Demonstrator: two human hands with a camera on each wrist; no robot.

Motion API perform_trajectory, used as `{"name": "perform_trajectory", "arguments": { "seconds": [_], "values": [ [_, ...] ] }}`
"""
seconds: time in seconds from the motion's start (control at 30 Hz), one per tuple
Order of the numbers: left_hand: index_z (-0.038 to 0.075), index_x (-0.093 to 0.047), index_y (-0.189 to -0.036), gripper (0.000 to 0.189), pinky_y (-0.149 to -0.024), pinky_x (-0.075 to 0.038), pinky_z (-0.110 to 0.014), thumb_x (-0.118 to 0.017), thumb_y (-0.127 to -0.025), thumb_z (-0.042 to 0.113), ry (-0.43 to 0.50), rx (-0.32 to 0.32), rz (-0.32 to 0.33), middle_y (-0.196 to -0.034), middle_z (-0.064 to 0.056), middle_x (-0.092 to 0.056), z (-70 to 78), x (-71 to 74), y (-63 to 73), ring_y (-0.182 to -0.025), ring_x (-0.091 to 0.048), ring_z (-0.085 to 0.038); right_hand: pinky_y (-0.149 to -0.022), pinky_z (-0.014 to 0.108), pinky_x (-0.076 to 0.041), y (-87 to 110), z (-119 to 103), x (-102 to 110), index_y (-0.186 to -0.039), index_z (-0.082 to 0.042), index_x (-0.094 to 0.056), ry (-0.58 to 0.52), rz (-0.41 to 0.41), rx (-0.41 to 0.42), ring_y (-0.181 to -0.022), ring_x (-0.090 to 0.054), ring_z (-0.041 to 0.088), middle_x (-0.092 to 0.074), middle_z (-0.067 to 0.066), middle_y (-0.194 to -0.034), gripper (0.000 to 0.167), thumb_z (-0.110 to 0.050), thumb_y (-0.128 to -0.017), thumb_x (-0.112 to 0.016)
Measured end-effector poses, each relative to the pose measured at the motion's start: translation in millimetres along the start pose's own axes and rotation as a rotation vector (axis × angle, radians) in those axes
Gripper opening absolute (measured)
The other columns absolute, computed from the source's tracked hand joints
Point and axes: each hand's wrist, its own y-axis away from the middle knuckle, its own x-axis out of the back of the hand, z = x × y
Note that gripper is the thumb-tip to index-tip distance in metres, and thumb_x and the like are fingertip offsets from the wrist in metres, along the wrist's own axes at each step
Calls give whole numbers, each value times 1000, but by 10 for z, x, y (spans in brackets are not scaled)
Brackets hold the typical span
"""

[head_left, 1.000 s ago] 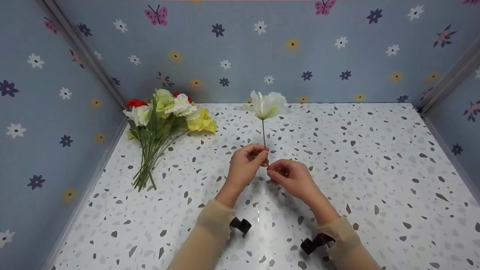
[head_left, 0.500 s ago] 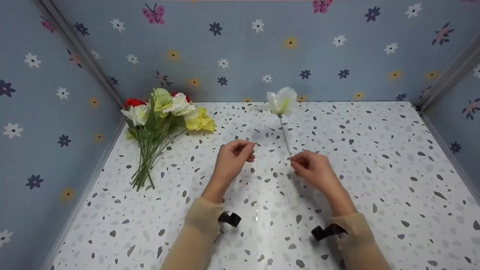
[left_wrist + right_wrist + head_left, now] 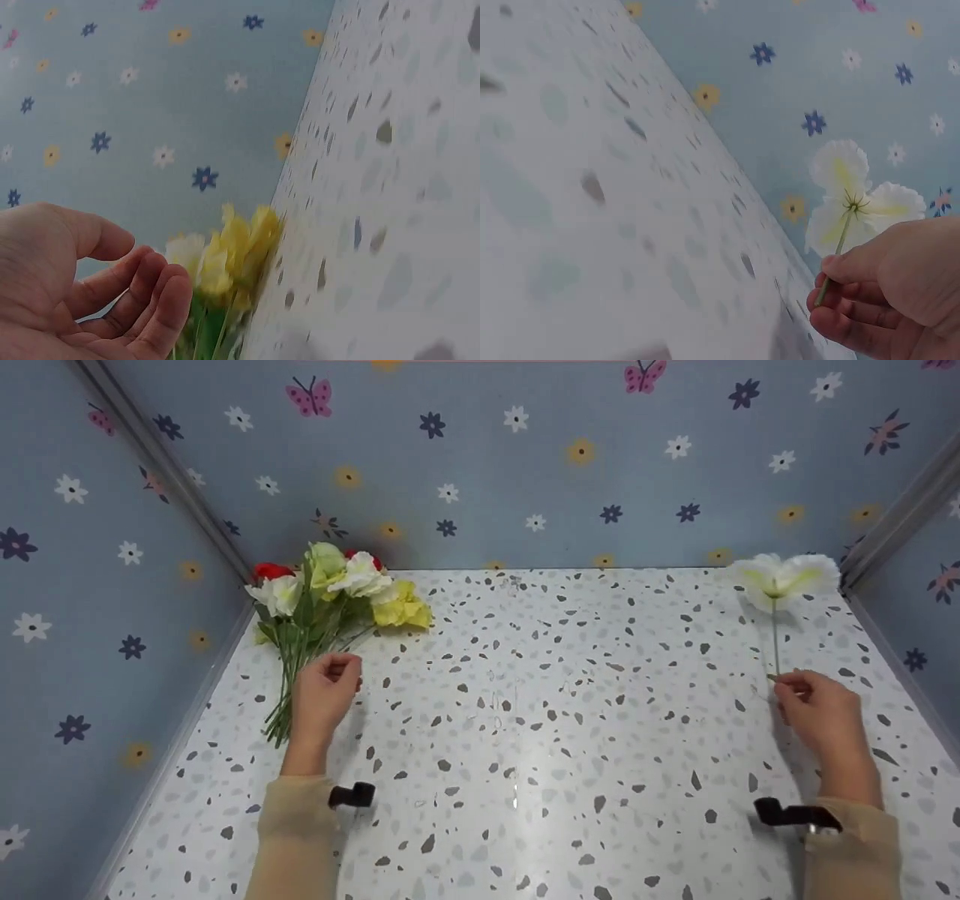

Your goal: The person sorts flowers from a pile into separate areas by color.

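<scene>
My right hand pinches the thin green stem of a white artificial flower between thumb and fingers, at the right side of the table. The bloom points away toward the back wall. In the right wrist view the stem's cut end shows just below the thumb. At the left, a bunch of artificial flowers in red, white, pale green and yellow lies with its stems toward me. My left hand hovers over those stems, hiding some of them. Its fingers curl loosely around nothing in the left wrist view.
The white speckled tabletop spreads between the two hands. A blue flower-printed back wall and side walls enclose it. Each sleeve carries a small black wrist camera, the left one and the right one.
My left hand has let go of the white flower's stem and moved left to the bunch. My right hand has carried the white flower from the middle far to the right.
</scene>
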Motion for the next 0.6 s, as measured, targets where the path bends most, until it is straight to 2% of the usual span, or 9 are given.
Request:
{"name": "perform_trajectory", "arguments": {
  "seconds": [0.07, 0.2, 0.3, 0.4, 0.47, 0.53, 0.6],
  "values": [
    [2, -77, -117, 27, -70, -53, -24, -66, -109, 25, -91, -6, 57, -100, -13, -74, -100, 145, -10, -85, -67, -18, -66, 21, -54, 7, 189, 105, -143, 6, -61, 25, 11, -47, -99, -66, 27, -66, 27, -128, 43, -26, -115, -54],
    [3, -78, -117, 28, -74, -49, -32, -64, -109, 26, -211, -11, 129, -101, -12, -73, -240, 363, 1, -84, -63, -20, -62, 22, -51, 13, 414, 215, -146, 8, -59, 63, 50, -141, -93, -66, 26, -66, 29, -126, 46, -25, -116, -50],
    [0, -77, -116, 28, -77, -49, -40, -62, -108, 23, -251, -19, 145, -102, -16, -73, -307, 436, -2, -86, -65, -28, -59, 18, -48, 7, 480, 242, -148, 10, -56, 70, 83, -221, -97, -66, 29, -65, 31, -128, 47, -22, -116, -48],
    [-3, -75, -117, 28, -83, -50, -47, -61, -107, 19, -290, -30, 142, -103, -21, -72, -349, 468, -36, -91, -66, -36, -63, 19, -47, 1, 498, 260, -154, 9, -53, 68, 96, -289, -109, -65, 37, -61, 33, -136, 48, -21, -117, -45],
    [-5, -74, -117, 28, -86, -50, -50, -60, -105, 17, -319, -24, 130, -104, -22, -71, -363, 492, -60, -94, -66, -39, -72, 27, -53, 7, 498, 267, -156, 8, -51, 74, 98, -321, -117, -62, 43, -57, 34, -142, 49, -22, -117, -45],
    [-6, -72, -119, 30, -85, -49, -49, -60, -106, 18, -345, 5, 102, -104, -22, -70, -388, 528, -79, -94, -64, -39, -85, 43, -58, 16, 495, 274, -158, 7, -49, 73, 98, -348, -127, -57, 48, -53, 35, -149, 50, -22, -117, -45],
    [-6, -71, -121, 31, -81, -50, -47, -60, -106, 19, -366, 39, 83, -103, -20, -69, -409, 567, -85, -92, -64, -37, -99, 58, -56, 28, 490, 277, -159, 7, -48, 75, 97, -362, -134, -53, 51, -50, 35, -154, 51, -23, -117, -46]
  ]
}}
